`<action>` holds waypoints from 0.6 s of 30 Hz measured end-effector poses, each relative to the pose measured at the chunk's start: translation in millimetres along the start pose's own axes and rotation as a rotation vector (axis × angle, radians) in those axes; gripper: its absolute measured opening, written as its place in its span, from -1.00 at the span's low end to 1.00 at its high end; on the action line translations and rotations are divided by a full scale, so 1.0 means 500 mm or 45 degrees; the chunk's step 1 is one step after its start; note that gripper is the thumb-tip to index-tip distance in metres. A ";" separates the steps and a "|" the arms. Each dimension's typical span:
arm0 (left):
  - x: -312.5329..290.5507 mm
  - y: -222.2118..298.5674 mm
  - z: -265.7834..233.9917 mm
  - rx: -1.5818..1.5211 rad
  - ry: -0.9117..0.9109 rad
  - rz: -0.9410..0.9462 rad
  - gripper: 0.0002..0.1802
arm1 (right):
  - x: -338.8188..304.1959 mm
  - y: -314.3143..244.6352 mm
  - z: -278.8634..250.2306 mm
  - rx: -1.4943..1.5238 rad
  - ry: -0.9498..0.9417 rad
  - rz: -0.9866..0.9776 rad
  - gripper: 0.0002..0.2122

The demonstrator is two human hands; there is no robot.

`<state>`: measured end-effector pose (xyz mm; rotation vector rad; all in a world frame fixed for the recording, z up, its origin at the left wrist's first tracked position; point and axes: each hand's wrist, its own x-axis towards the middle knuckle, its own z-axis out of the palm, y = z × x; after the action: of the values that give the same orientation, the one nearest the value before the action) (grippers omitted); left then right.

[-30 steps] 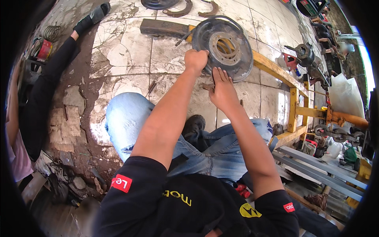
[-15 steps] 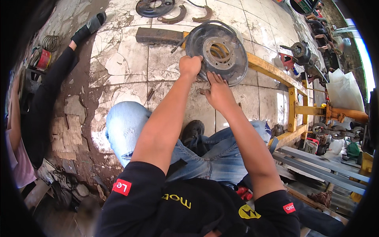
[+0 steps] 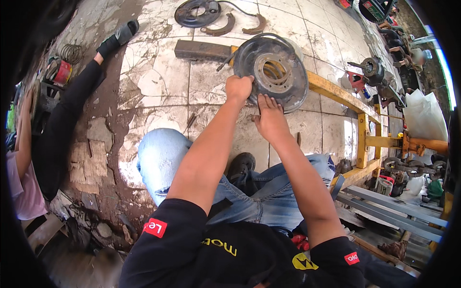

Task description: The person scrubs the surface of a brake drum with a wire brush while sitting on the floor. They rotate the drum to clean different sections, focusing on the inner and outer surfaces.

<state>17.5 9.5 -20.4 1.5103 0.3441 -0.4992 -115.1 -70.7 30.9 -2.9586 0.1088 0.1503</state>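
at the upper centre of the frame, a round rusty brake backing plate (image 3: 273, 72) stands tilted on its edge on the tiled floor (image 3: 158, 91), leaning by a yellow metal frame (image 3: 336, 91). the person's left hand (image 3: 238, 89) is closed in a fist on the plate's lower left rim, gripping it. the right hand (image 3: 270, 117) lies flat against the plate's lower edge, fingers (image 3: 263, 102) stretched out and together, pressing rather than grasping; whether the thumb hooks behind the rim is hard to tell from here. above, at the top of the frame, a second dark plate (image 3: 197, 12) and two curved brake shoes (image 3: 235, 26) lie on the floor, with a dark steel bar (image 3: 201, 49) just below them. another person's black-clad leg (image 3: 72, 110) stretches along the left side. the plate likely rests on a narrow edge, so if the left grip loosens it could roll or tip onto the knees below; the rusty rim could also cut the flat right palm.
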 end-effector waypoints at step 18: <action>0.010 -0.001 -0.004 -0.028 -0.011 -0.044 -0.55 | -0.014 -0.001 0.019 0.020 0.081 -0.050 -0.36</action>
<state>21.6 11.2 -23.2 1.4827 0.3678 -0.5276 -122.7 -68.1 22.5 -2.9485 0.0594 0.0501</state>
